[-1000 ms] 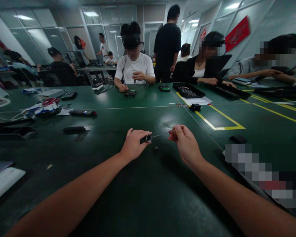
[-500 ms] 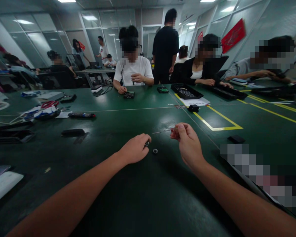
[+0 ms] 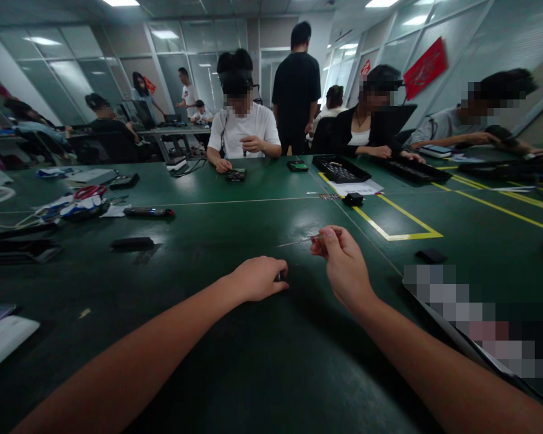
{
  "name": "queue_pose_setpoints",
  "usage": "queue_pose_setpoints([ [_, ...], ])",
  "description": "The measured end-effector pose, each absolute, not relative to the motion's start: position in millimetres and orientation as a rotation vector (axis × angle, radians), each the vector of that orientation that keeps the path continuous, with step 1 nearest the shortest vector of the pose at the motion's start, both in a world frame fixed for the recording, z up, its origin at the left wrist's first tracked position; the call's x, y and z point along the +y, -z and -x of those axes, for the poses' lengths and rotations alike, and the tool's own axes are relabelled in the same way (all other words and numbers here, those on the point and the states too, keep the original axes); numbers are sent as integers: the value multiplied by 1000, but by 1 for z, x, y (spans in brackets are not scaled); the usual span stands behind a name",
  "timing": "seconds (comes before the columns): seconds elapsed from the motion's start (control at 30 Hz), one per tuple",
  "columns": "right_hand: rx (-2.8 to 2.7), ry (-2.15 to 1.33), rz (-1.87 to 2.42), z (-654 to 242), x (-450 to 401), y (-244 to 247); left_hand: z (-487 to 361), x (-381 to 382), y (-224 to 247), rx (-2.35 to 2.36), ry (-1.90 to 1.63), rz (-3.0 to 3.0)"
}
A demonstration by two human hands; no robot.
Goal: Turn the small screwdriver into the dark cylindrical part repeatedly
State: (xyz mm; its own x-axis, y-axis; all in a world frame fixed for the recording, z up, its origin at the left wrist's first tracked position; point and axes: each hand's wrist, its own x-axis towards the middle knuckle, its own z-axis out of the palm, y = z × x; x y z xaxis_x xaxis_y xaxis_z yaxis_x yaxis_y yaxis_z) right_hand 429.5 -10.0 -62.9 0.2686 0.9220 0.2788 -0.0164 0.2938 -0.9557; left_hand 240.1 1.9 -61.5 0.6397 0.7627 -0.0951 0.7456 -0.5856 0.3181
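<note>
Holding | right hand (image 3: 345,259): thin straight tool (image 3: 295,243) | left hand (image 3: 259,278): dark piece (image 3: 278,276), perhaps round

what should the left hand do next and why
The left hand should probably tighten gently on the dark item: it curls around that item low over the green tabletop, while the right hand holds a thin rod clear of it.

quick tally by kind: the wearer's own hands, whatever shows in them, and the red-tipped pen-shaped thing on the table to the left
Bare hands: 2, the left hand and the right hand
Thin rod in the right fingers: 1
Dark object in the left fingers: 1 visible, mostly hidden
Pen-shaped thing: 1
Total: 5
</note>
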Motion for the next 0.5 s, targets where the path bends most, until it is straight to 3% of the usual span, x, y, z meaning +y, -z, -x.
queue_pose_setpoints([
  [0.3, -1107, -840, 1071, -431, -9, 64, -184, 17, 56, 1329, -397, -2224],
  [0.5, -1098, -854, 1045, -432, -9, 66, -98, 31, 36, 1407, -954, -1406],
])
